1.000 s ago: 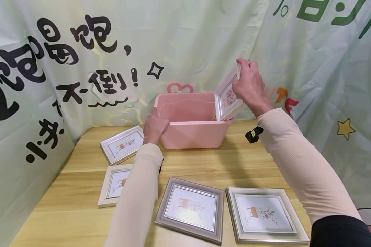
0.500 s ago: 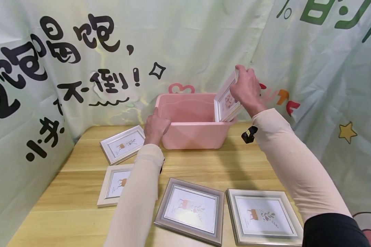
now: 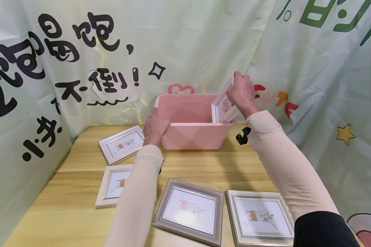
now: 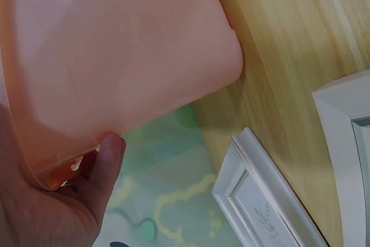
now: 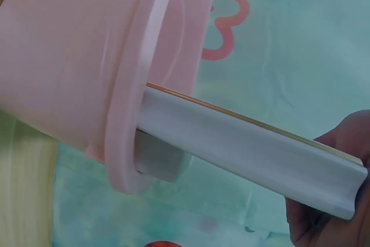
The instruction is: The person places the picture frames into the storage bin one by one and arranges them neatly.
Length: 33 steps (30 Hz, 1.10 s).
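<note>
A pink plastic bin (image 3: 194,136) stands at the back of the table. My left hand (image 3: 155,128) grips its left end at the rim; in the left wrist view the thumb lies against the outer wall and the fingers go behind the rim. My right hand (image 3: 242,93) holds a white picture frame (image 3: 224,104) by its upper edge. The frame leans tilted at the bin's right end, its lower part inside. In the right wrist view the frame's white side (image 5: 248,148) runs from the hand down past the bin's rim (image 5: 130,114). A second white piece shows beneath it there.
Two pale picture frames (image 3: 122,144) (image 3: 112,185) lie on the left of the wooden table (image 3: 65,202), one partly under my left sleeve. A grey-brown frame (image 3: 190,211) and a cream frame (image 3: 259,218) lie at the front. A printed curtain (image 3: 198,44) hangs right behind the bin.
My right hand has moved down and slightly left, lowering the picture frame further into the bin. The left hand keeps its grip on the rim.
</note>
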Motion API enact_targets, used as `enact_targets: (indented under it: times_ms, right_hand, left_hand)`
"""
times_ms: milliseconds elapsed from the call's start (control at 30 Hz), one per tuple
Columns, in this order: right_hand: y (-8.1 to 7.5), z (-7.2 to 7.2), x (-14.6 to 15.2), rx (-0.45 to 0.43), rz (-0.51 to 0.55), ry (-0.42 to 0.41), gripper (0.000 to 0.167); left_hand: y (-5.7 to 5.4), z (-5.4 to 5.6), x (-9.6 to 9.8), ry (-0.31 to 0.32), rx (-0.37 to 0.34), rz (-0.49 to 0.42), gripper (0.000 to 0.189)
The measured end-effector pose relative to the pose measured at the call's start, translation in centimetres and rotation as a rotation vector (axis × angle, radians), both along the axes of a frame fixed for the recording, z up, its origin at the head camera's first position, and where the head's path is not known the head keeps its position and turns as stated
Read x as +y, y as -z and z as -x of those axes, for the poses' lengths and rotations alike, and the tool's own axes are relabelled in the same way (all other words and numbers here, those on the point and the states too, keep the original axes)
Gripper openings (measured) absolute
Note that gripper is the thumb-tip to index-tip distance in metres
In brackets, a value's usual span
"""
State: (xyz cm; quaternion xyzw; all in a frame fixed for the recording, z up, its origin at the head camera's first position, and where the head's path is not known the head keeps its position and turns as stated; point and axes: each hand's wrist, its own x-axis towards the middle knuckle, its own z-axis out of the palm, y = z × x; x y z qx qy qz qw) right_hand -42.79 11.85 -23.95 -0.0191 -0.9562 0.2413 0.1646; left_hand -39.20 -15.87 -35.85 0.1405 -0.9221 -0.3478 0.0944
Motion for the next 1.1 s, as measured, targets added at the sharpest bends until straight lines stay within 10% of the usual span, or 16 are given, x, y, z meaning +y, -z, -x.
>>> enact_targets:
  times_ms: [1100]
  right_hand:
    - [3.7,1.7,-1.2,-0.058,-0.019,-0.013,0.058]
  left_hand:
    - [0.2,-0.2,-0.2,-0.019,0.032,-0.012,0.079]
